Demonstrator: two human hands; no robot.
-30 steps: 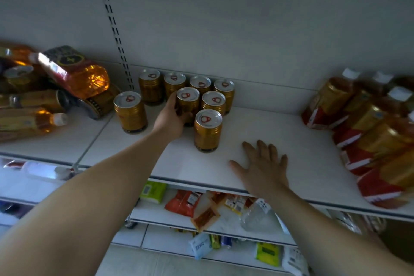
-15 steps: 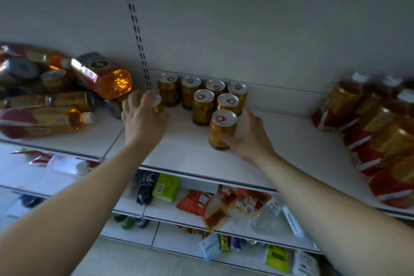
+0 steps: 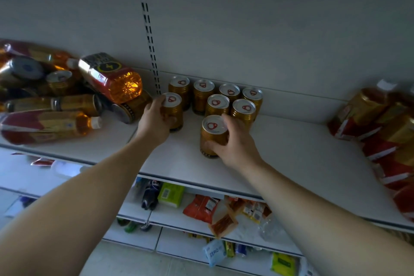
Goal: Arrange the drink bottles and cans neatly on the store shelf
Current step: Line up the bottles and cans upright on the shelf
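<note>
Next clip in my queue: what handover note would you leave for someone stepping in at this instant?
Left hand grips the left gold can; right hand grips the front gold can.
Six other cans stand in two rows on the shelf.
Done: those rows.
Left: slot both held cans in, then stand up the toppled pile on the left and the leaning amber bottles on the right.

A white shelf (image 3: 302,152) stands against a plain grey back panel (image 3: 268,18). A slotted upright (image 3: 149,36) runs up the panel above the shelf's left part. Below the shelf, a lower shelf (image 3: 172,214) holds packets (image 3: 201,208). Further below lie pale floor tiles (image 3: 125,260). The light is dim.
</note>
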